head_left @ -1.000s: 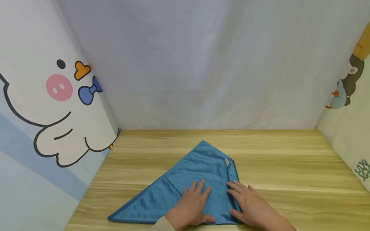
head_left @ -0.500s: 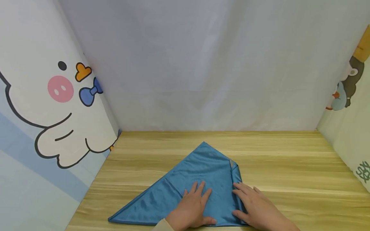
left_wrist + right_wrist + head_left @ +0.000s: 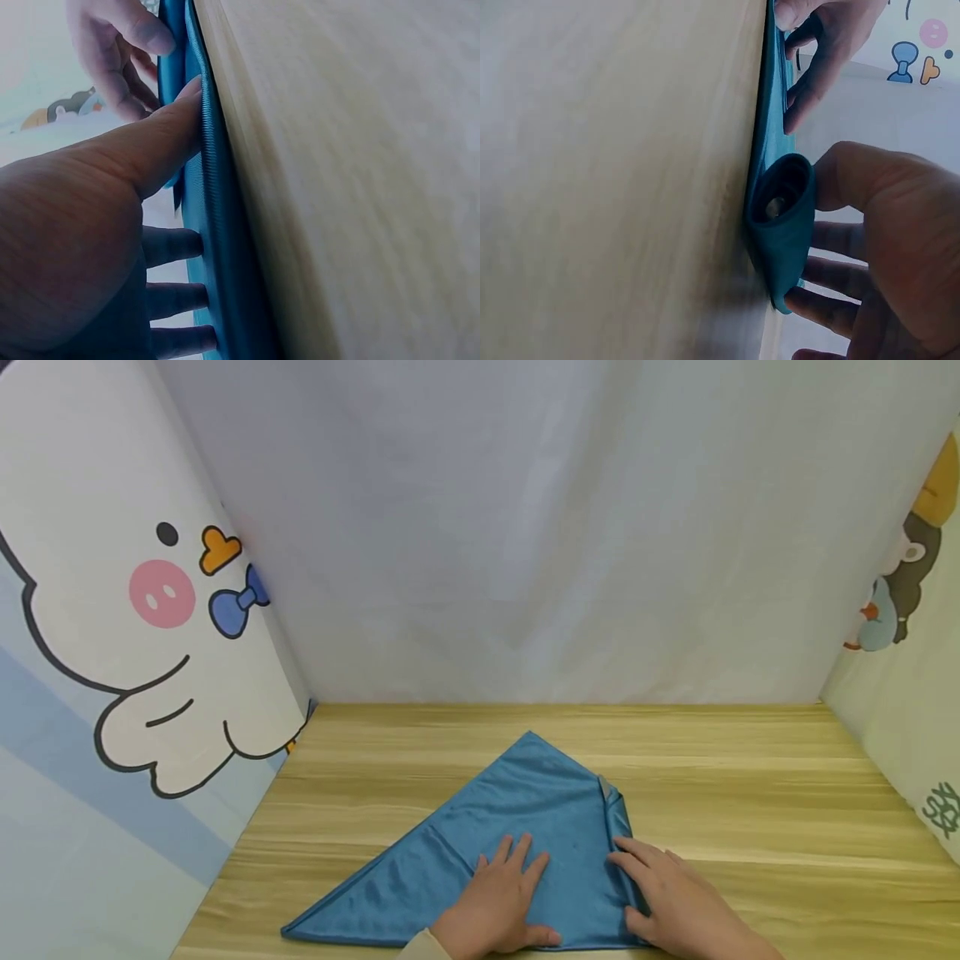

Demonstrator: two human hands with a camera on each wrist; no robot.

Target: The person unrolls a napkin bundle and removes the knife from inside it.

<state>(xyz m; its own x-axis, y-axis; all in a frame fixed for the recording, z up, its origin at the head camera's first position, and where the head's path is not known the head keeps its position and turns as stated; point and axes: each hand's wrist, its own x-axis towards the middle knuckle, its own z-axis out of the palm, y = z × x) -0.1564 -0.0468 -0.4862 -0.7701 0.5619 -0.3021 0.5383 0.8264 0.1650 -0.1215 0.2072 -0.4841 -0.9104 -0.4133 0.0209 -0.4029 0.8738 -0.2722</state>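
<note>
Blue satin cloth [image 3: 517, 802] lies folded on the wood-grain tabletop [image 3: 765, 802], under both your hands. Your left hand [image 3: 495, 893] is flat on it, fingers spread, thumb by the near edge. Right side's a roll [image 3: 618, 820]; your right hand's [image 3: 671, 893] thumb and fingertips touch it, fingers slightly apart. Pale curtain [image 3: 525, 543] behind

Compared with a second ago, the right hand's grip [image 3: 675, 892] sits slightly farther right; the rolled edge [image 3: 617, 817] of the blue cloth [image 3: 525, 789] beneath it has shifted right too, leaving a wider flat stretch to the left.
</note>
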